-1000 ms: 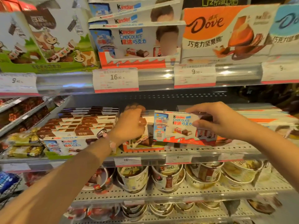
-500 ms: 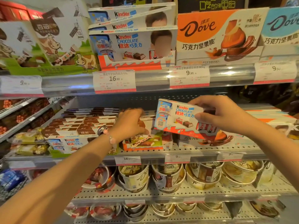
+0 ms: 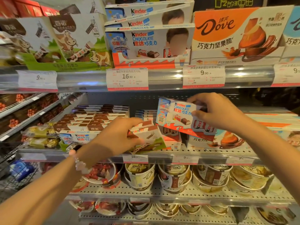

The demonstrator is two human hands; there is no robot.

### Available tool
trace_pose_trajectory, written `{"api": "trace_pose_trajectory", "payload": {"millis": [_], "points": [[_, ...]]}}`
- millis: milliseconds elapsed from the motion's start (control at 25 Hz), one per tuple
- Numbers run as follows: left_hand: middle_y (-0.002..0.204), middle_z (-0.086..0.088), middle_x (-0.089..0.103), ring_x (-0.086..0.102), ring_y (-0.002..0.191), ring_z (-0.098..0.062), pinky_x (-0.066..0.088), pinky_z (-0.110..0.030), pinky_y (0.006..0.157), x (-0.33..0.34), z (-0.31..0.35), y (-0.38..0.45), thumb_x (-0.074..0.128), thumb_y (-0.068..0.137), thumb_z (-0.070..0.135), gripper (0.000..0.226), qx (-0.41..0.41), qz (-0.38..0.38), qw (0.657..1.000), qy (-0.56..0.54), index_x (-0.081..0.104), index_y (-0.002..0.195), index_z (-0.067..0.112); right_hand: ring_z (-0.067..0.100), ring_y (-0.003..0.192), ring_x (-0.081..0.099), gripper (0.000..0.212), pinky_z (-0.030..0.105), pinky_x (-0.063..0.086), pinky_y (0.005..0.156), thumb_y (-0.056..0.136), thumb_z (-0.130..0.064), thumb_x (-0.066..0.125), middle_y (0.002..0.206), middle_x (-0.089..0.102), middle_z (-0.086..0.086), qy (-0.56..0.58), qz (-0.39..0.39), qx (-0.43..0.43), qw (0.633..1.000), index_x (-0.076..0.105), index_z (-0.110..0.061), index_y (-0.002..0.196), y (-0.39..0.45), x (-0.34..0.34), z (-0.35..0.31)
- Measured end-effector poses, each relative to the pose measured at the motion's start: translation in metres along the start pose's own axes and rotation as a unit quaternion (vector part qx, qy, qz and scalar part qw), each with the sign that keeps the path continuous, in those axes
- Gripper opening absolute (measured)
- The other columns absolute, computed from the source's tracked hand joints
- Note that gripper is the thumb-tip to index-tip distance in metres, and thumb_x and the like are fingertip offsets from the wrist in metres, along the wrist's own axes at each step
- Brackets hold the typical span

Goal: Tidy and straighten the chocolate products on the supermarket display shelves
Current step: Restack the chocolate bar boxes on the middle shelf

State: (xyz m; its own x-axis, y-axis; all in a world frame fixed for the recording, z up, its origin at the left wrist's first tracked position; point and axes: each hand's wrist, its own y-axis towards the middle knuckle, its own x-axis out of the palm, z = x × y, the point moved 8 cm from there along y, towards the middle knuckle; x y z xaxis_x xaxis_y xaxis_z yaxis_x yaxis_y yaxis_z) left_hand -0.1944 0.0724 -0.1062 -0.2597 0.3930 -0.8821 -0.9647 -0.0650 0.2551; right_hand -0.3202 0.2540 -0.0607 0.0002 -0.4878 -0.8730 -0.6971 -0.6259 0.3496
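Two shelves matter here, and the larger story is on the middle shelf (image 3: pixel 162 154), where mixed stock crowds the front edge: stacked brown-and-white bars (image 3: pixel 90 120) sit toward its left end, a flat Dove box (image 3: pixel 215 140) lies right of centre, and between them is the jumble you are sorting. Your right hand (image 3: pixel 217 112) has its fingers and thumb clamped on the Kinder box (image 3: pixel 177 117), holding it clear above the Dove box and tilted down to the right, most likely so you can free the slot below before setting it square. Your left hand (image 3: pixel 116 135) grips the cow-print box (image 3: pixel 146 138) at the front edge, fingers curled over its top, apparently pulling it out of the Kinder lane, where it seems not to belong. Against half a second ago, the Kinder box sits a little higher and more tilted, and the cow-print box has come forward and turned, its white and green face now showing where your hand covered it. Smallest of all, the 16.90 price tag (image 3: pixel 127 78) on the upper rail matches the Kinder facing above it.
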Motion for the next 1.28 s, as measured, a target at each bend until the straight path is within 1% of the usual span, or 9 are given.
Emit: {"api": "trace_pose_trajectory", "payload": {"millis": [160, 280, 520, 680, 800, 920, 1040, 1160, 1280], "points": [[0.096, 0.018, 0.055, 0.049, 0.093, -0.005, 0.044, -0.03, 0.086, 0.008, -0.017, -0.021, 0.071, 0.077, 0.04, 0.034, -0.011, -0.036, 0.995, 0.097, 0.061, 0.108, 0.03, 0.019, 0.1, 0.061, 0.035, 0.033, 0.053, 0.078, 0.085, -0.015, 0.063, 0.116, 0.063, 0.002, 0.017, -0.066, -0.041, 0.997, 0.054, -0.024, 0.118, 0.03, 0.046, -0.03], [0.124, 0.018, 0.048, 0.035, 0.113, 0.0, 0.026, -0.017, 0.104, 0.012, -0.034, -0.04, 0.069, 0.079, 0.042, 0.057, 0.002, -0.036, 0.993, 0.113, 0.049, 0.131, 0.03, 0.016, 0.107, 0.057, 0.029, 0.035, 0.053, 0.084, 0.086, -0.013, 0.061, 0.122, 0.06, 0.0, 0.015, -0.139, -0.051, 0.989, 0.051, -0.028, 0.109, 0.048, 0.082, -0.038], [0.135, 0.015, 0.046, 0.036, 0.126, -0.003, 0.014, -0.009, 0.103, 0.006, -0.048, -0.067, 0.07, 0.079, 0.038, 0.061, 0.024, -0.035, 0.993, 0.108, 0.047, 0.134, 0.028, 0.019, 0.108, 0.056, 0.031, 0.035, 0.054, 0.083, 0.088, -0.01, 0.057, 0.128, 0.054, 0.003, 0.017, -0.214, -0.047, 0.976, 0.048, -0.026, 0.112, 0.065, 0.119, -0.031], [0.146, 0.014, 0.035, 0.033, 0.132, -0.004, 0.005, 0.008, 0.085, 0.01, -0.069, -0.076, 0.066, 0.083, 0.039, 0.063, -0.01, -0.066, 0.994, 0.089, 0.039, 0.139, 0.029, 0.019, 0.103, 0.059, 0.033, 0.031, 0.055, 0.076, 0.086, -0.005, 0.058, 0.126, 0.054, 0.004, 0.05, -0.237, -0.028, 0.97, 0.047, -0.026, 0.11, 0.068, 0.134, -0.03], [0.148, 0.015, 0.031, 0.028, 0.132, -0.002, 0.004, 0.006, 0.092, 0.006, -0.08, -0.078, 0.065, 0.084, 0.039, 0.063, -0.007, -0.057, 0.995, 0.08, 0.038, 0.14, 0.029, 0.023, 0.115, 0.055, 0.035, 0.031, 0.054, 0.085, 0.086, -0.001, 0.057, 0.131, 0.052, 0.004, 0.061, -0.219, -0.015, 0.974, 0.05, -0.021, 0.114, 0.062, 0.141, -0.025], [0.138, 0.012, 0.041, 0.033, 0.128, -0.005, 0.022, -0.026, 0.11, -0.007, -0.079, -0.077, 0.071, 0.078, 0.038, 0.059, 0.031, -0.022, 0.992, 0.123, 0.051, 0.131, 0.024, 0.021, 0.117, 0.051, 0.034, 0.027, 0.048, 0.093, 0.086, -0.004, 0.059, 0.131, 0.049, 0.003, -0.002, -0.16, -0.019, 0.987, 0.057, -0.019, 0.116, 0.061, 0.136, -0.026], [0.126, 0.003, 0.052, 0.044, 0.118, -0.016, 0.033, -0.043, 0.101, -0.029, -0.083, -0.077, 0.079, 0.069, 0.033, 0.049, 0.039, 0.011, 0.99, 0.138, 0.064, 0.113, 0.017, 0.021, 0.111, 0.052, 0.032, 0.026, 0.045, 0.092, 0.084, -0.011, 0.065, 0.126, 0.049, 0.004, -0.044, -0.066, -0.022, 0.997, 0.062, -0.018, 0.115, 0.06, 0.122, -0.043], [0.131, 0.006, 0.046, 0.039, 0.123, -0.016, 0.026, -0.043, 0.107, -0.041, -0.1, -0.079, 0.076, 0.073, 0.037, 0.048, 0.018, 0.008, 0.988, 0.153, 0.063, 0.114, 0.017, 0.012, 0.107, 0.05, 0.022, 0.025, 0.042, 0.09, 0.082, -0.015, 0.067, 0.113, 0.054, -0.002, 0.09, 0.03, -0.163, 0.982, 0.066, -0.019, 0.103, 0.041, 0.11, -0.111], [0.128, 0.013, 0.043, 0.039, 0.121, -0.01, 0.028, -0.028, 0.107, -0.044, -0.113, -0.082, 0.075, 0.075, 0.035, 0.043, 0.026, -0.003, 0.993, 0.112, 0.062, 0.112, 0.017, 0.012, 0.117, 0.044, 0.021, 0.024, 0.034, 0.095, 0.08, -0.028, 0.069, 0.124, 0.051, -0.003, 0.094, -0.021, -0.27, 0.958, 0.069, -0.025, 0.101, 0.026, 0.136, -0.172]]}}
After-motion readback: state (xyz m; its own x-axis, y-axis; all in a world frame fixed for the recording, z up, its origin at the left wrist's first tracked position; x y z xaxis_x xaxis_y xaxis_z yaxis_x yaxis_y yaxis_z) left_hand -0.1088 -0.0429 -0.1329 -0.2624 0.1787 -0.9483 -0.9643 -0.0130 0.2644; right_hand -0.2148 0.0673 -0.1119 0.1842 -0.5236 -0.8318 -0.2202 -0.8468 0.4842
